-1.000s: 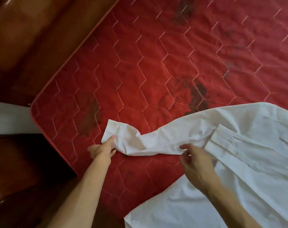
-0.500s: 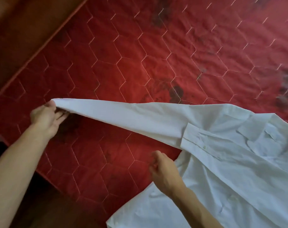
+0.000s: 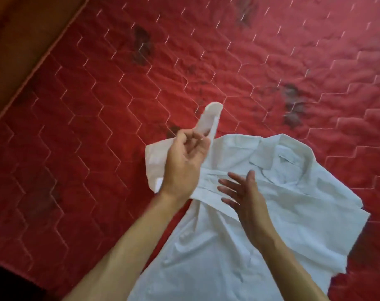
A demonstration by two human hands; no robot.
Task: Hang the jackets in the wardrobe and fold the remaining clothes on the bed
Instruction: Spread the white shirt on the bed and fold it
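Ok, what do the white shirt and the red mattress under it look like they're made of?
White shirt: thin woven cloth, probably cotton or a blend, matte; it creases sharply and drapes limp. Red mattress: quilted fabric cover with a slight sheen, likely synthetic; stitched hexagon lines pucker the padded surface.

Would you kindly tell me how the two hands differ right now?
The left hand grips the sleeve of the white shirt, fingers curled; the right hand is open, fingers spread, holding nothing. The left is at the shirt's edge, the right over its front. Both are bare.
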